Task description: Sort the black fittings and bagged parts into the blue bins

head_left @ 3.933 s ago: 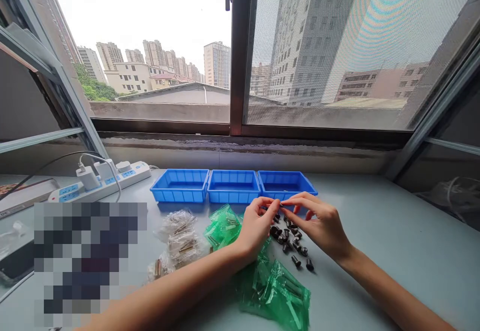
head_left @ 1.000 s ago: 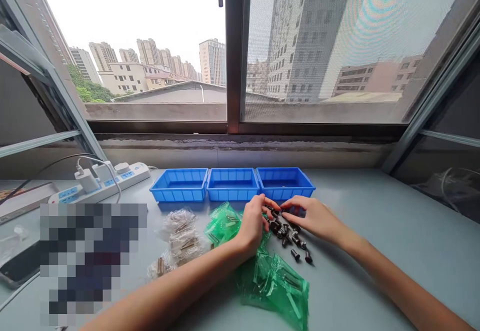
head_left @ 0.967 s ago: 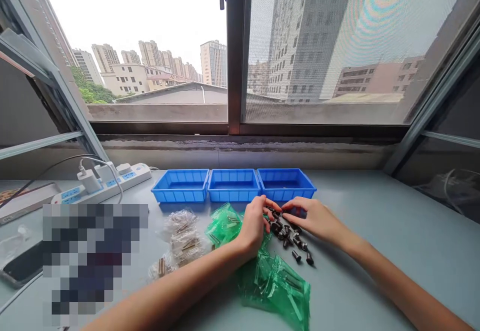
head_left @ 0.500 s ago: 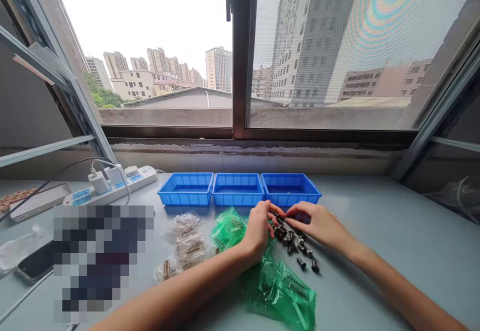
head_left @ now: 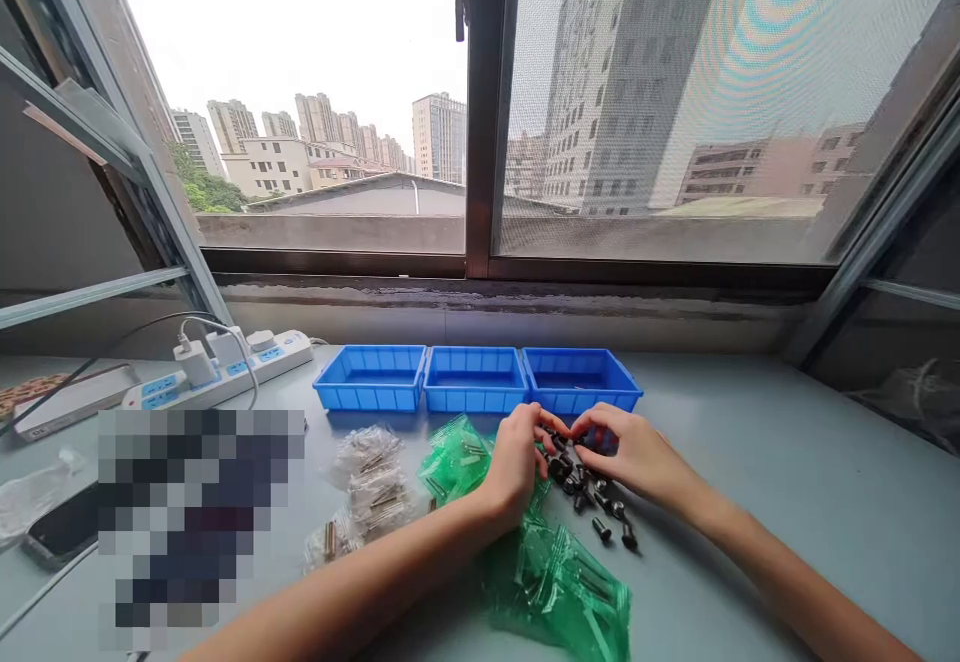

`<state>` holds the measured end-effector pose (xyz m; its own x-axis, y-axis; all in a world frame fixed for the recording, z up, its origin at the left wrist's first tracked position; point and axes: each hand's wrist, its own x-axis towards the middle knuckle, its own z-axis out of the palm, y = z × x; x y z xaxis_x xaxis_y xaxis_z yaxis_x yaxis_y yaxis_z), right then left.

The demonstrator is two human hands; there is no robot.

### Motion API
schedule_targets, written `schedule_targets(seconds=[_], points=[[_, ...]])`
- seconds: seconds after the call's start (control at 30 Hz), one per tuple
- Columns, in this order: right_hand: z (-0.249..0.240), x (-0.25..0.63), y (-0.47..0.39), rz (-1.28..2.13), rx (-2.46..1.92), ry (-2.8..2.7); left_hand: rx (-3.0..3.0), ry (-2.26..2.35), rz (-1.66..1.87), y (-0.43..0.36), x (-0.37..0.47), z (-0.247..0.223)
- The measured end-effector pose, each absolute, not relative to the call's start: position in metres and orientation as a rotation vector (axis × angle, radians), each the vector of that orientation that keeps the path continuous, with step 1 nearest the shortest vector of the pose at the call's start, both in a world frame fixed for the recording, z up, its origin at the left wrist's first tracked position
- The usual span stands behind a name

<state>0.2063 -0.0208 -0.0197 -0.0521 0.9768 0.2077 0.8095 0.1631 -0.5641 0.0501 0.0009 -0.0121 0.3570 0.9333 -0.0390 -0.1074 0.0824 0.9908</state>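
Observation:
Dark screws (head_left: 577,482) with wide heads lie in a loose heap on the grey table, a few of them scattered toward me. At the heap's left side is my left hand (head_left: 516,457), closed, its curled fingers around screws at the far end. Opposite it, my right hand (head_left: 630,447) is closed in a pinch, thumb and forefinger on a screw in the same spot; the fingers partly hide it. Under and beside my left wrist lie green plastic packets (head_left: 559,582) with metal pieces inside. Another green packet (head_left: 456,457) lies farther left.
Three blue bins (head_left: 371,404) stand in a row behind my hands, below the window. Clear packets (head_left: 379,492) of metal pins lie on the left. Farther left are a white power strip (head_left: 266,367), cables, a phone (head_left: 64,527) and a blurred-out patch.
Both hands stay at the screw heap; the right fingers have shifted slightly. The view has moved a little. The packets and bins are where they were.

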Motion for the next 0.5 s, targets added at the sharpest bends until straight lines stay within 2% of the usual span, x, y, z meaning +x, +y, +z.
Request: schedule_targets(seconds=[0.5], points=[[-0.0220,0.2079,-0.0197,0.398,-1.618,-1.901,1.199,0.860,0.976,0.0022,0.0514,-0.0145]])
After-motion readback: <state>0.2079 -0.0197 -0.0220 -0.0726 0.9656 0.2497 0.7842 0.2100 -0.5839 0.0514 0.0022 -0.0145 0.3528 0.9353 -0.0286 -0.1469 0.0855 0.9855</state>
